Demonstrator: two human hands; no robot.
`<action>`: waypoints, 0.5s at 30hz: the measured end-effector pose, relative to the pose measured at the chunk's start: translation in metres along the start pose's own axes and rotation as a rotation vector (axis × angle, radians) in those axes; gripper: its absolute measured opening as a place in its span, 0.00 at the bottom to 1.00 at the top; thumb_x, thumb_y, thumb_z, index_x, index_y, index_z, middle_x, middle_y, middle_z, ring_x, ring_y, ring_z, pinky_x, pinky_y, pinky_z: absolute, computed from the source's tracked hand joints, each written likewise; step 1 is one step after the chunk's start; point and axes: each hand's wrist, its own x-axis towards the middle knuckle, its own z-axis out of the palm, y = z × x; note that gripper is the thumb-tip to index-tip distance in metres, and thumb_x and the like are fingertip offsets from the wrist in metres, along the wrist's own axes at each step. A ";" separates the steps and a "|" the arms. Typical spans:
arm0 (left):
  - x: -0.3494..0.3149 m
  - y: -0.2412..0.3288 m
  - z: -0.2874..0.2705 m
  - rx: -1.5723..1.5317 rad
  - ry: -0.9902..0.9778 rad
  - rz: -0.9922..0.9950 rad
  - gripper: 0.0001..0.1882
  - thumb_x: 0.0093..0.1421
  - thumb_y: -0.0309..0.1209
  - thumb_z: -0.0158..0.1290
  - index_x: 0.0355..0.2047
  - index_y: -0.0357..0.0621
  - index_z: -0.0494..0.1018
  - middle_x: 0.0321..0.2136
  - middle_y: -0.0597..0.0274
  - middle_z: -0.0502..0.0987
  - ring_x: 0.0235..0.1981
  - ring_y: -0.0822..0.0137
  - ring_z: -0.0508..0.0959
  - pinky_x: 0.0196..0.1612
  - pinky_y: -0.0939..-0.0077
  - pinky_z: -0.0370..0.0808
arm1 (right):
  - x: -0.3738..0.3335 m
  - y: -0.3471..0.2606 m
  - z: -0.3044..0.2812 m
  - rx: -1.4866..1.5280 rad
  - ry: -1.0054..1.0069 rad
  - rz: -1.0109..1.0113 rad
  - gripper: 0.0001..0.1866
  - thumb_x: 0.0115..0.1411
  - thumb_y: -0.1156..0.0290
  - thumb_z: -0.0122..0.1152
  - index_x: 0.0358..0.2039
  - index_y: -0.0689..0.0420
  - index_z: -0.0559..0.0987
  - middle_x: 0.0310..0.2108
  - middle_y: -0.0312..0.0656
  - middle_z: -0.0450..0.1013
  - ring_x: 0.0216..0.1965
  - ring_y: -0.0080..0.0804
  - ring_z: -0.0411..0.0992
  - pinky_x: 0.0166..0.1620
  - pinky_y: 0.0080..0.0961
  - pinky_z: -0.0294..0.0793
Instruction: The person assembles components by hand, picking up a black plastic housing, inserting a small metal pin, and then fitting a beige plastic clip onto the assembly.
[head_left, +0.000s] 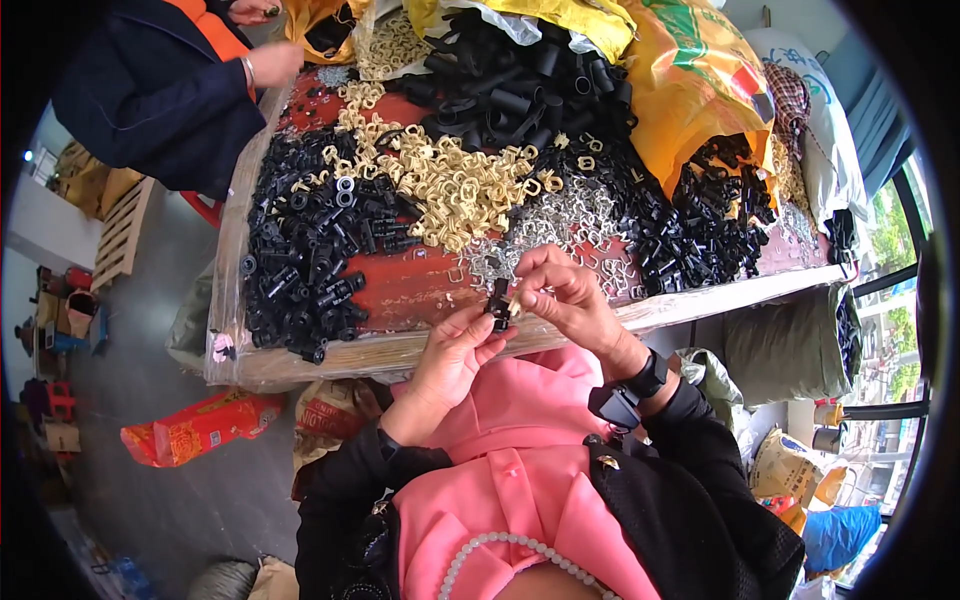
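Note:
My left hand [453, 358] is closed around a small black plastic part [497, 308], held just above the table's near edge. My right hand [566, 302] pinches a small cream plastic piece [515, 306] against that part's right side; the fingers partly hide how they meet. Beyond my hands lies a heap of cream plastic clips [460, 195]. To its right are scattered silvery wire clips [575, 220]. A pile of black cylindrical fittings [305, 265] covers the table's left side, and small black pieces [700, 245] are heaped on the right.
Black tubes [510, 95] are piled at the far side. An orange-yellow sack [690, 85] spills black pieces at the right. Another person's hand [275, 64] is over the far left corner. The wooden table edge [390, 352] runs before me; a red bag [205, 427] lies on the floor.

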 end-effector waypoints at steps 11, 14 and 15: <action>-0.008 -0.002 -0.002 -0.025 -0.018 -0.086 0.11 0.54 0.32 0.48 0.35 0.39 0.69 0.31 0.60 0.74 0.33 0.65 0.75 0.33 0.83 0.73 | -0.003 0.005 0.009 -0.026 -0.052 -0.030 0.05 0.51 0.71 0.55 0.25 0.58 0.74 0.37 0.38 0.63 0.39 0.23 0.61 0.41 0.20 0.61; -0.004 0.002 -0.006 -0.025 -0.036 -0.147 0.11 0.53 0.33 0.49 0.34 0.39 0.69 0.30 0.59 0.74 0.33 0.66 0.75 0.32 0.83 0.73 | 0.004 0.006 0.003 0.211 -0.121 0.145 0.05 0.52 0.72 0.54 0.24 0.60 0.73 0.38 0.37 0.63 0.38 0.23 0.63 0.43 0.20 0.62; -0.002 0.003 -0.007 -0.027 -0.044 -0.156 0.11 0.53 0.33 0.49 0.34 0.39 0.69 0.30 0.59 0.74 0.32 0.66 0.75 0.32 0.83 0.73 | 0.006 0.006 0.002 0.213 -0.125 0.153 0.05 0.52 0.72 0.54 0.24 0.60 0.73 0.38 0.37 0.63 0.38 0.23 0.63 0.43 0.20 0.62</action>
